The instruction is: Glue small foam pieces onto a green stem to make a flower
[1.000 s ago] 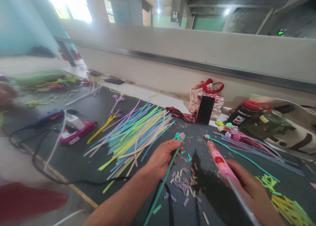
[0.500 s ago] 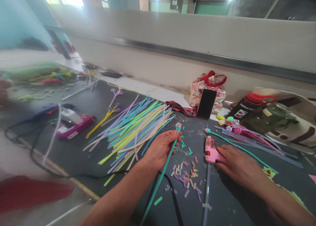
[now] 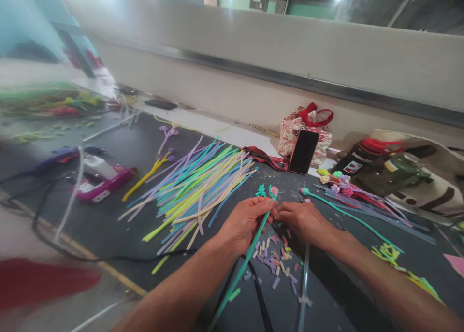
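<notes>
A green flower stem, fuzzy like a pipe cleaner and topped with a small pink-and-green bud, is pinched between the thumb and fingers of my left hand. Close against it, my right hand has its fingers drawn together by the stem just under the bud. What those fingertips hold, if anything, is hidden. Beneath the right hand the pink glue gun is mostly covered; its clear glue stick sticks out toward me. Short cut pieces in purple, pink and cream lie below the hands, and green ones beyond.
Left of my hands spreads a pile of coloured pipe cleaners. A finished-looking green flower lies right. Farther back are a phone, a patterned bag and a bottle. A black cable crosses the front; a magenta tool lies left.
My right hand has let go of the glue gun and moved left to the stem. My left hand and the bud have shifted slightly right and lower.
</notes>
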A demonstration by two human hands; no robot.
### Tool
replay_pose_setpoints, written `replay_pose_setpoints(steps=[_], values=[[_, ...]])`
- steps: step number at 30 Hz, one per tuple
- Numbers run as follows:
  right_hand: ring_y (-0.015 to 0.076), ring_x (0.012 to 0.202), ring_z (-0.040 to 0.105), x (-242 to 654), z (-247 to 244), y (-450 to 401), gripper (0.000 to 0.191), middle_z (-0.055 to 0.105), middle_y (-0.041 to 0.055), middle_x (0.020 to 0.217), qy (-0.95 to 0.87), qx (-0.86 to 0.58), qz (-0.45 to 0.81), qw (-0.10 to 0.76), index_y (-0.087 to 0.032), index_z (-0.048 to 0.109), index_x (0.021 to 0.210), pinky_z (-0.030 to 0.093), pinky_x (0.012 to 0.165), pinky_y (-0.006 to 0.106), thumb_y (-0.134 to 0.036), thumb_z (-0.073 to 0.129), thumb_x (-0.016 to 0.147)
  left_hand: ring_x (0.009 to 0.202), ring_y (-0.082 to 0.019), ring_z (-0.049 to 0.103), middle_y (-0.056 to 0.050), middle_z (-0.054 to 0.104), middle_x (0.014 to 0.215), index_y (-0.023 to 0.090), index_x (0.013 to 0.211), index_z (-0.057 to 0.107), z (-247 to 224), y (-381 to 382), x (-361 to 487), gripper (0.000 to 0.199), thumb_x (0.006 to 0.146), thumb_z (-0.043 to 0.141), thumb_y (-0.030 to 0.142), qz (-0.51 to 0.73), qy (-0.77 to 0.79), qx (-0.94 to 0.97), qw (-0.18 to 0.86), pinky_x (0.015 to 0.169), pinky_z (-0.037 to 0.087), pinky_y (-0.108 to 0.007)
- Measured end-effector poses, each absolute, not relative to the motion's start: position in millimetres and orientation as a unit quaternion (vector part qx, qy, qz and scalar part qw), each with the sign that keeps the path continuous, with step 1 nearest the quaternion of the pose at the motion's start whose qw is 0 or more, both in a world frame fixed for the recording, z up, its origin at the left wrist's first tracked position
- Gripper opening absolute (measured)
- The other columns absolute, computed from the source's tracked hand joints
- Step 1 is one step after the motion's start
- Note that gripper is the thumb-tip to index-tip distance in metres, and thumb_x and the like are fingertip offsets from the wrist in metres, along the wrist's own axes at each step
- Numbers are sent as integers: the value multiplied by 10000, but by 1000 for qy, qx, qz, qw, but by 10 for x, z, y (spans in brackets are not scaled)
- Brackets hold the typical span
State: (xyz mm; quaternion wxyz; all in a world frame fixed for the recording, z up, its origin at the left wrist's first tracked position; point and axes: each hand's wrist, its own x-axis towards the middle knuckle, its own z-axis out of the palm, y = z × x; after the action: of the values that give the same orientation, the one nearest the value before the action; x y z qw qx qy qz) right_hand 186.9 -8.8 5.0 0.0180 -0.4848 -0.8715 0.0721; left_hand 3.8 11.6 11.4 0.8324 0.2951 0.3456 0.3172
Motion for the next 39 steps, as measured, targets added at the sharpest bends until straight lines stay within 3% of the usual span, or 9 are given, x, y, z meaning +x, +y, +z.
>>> replay_pose_setpoints(steps=[3,6,11,19,28,39], values=[[156,715,580,1881,53,-109,212,624,34,790,-856,-509,75,36,-205,642,818,404,628,248,-97,462,789,470,-45,473,-3,586,618,121,670,597,118,116,40,118,663,653,224,310,337,286,842,401,324,-149],[152,765,587,1914,65,-167,204,634,43,836,-833,-541,84,83,-204,625,882,426,686,258,-171,426,850,485,-52,480,-6,585,634,128,694,590,109,117,37,78,635,636,155,304,333,276,849,407,343,-146],[140,722,599,1916,96,-269,186,640,30,790,-811,-556,113,140,-201,618,881,444,660,244,-205,433,860,510,-56,473,-11,567,663,136,689,553,62,125,43,89,622,548,78,312,319,274,852,418,365,-146],[156,724,600,1944,57,-317,194,628,34,780,-805,-563,116,149,-203,620,856,439,668,259,-212,427,864,541,-61,478,-12,565,698,139,682,541,18,142,40,128,584,524,60,331,314,292,841,451,385,-163],[143,733,596,1925,121,-72,191,635,18,782,-795,-586,82,134,-203,636,828,425,654,238,-200,447,850,438,-25,398,5,537,602,124,687,566,96,213,-41,77,626,610,143,350,345,312,813,321,168,-121],[150,791,600,1757,30,287,204,644,18,850,-805,-587,65,62,-240,655,904,389,661,225,-175,479,827,475,-74,520,-15,625,636,125,925,618,142,294,-137,321,617,682,187,384,364,406,745,376,362,-161]])
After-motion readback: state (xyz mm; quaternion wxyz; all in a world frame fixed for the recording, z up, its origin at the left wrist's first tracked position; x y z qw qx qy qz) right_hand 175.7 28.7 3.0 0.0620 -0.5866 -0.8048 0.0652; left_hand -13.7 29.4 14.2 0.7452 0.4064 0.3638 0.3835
